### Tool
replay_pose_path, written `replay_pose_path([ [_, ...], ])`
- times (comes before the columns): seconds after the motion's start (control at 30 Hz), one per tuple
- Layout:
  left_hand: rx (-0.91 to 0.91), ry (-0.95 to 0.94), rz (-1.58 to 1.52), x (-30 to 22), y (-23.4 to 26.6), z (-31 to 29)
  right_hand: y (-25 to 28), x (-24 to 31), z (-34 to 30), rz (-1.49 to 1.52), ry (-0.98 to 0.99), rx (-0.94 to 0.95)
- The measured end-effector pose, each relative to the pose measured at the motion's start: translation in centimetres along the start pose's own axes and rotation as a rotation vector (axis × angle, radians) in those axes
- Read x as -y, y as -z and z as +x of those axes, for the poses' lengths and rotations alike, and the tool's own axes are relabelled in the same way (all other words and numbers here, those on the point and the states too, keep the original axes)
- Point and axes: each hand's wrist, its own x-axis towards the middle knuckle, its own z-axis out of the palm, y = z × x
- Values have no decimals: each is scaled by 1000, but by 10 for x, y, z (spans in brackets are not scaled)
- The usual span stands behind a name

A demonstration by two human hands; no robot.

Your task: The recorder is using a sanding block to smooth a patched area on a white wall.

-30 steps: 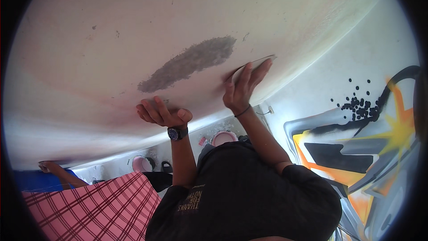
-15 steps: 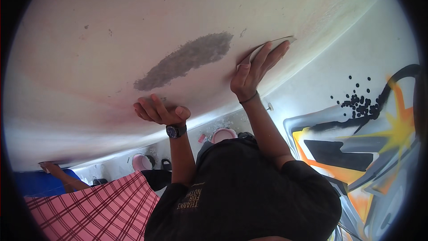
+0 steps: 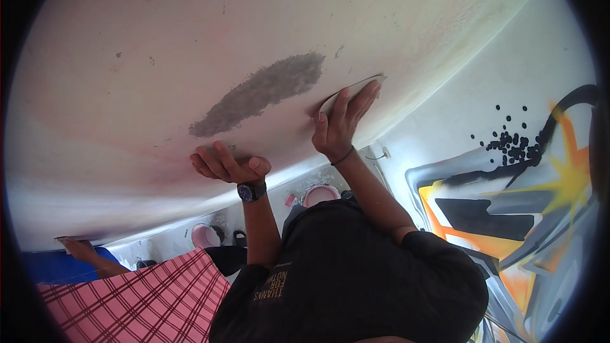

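Shirt [image 3: 356,273], black, on the person's torso. Left hand [image 3: 229,164]: fingers half curled, nothing seen in them, wristwatch [image 3: 248,192] below; place little changed, just under the grey patch [image 3: 260,92]; contact with the pale wall [image 3: 190,25] cannot be told. Right hand [image 3: 337,127]: fingers laid straight over a thin sheet [image 3: 329,105], pinning it to that wall. Sheet's place: right of the grey patch, apart from it; drawn down and leftward since half a second ago. Reading: probably a return stroke over much the same stretch, the patch left out. Farther: checked pink cloth [image 3: 140,298]; co-worker's hand [image 3: 77,249], at the same wall; pink bucket [image 3: 204,236]; painted wall [image 3: 483,222], far right.
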Motion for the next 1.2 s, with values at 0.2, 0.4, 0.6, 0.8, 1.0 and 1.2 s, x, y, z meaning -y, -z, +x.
replay_pose_path([
  [0.2,-5,-1,5,3,1,3,15,-8,58,50,-84,-73],
  [0.4,5,0,21,6,-1,4,3,-9,28,24,-44,-39],
  [0.6,12,-2,21,4,2,7,8,3,39,71,-110,-100],
  [0.8,18,-8,34,10,6,8,17,-16,61,22,-24,-64],
  [1.0,17,-6,21,7,1,8,7,4,38,27,-53,-67],
  [1.2,21,-11,40,9,5,11,20,-14,69,32,-122,-136],
])
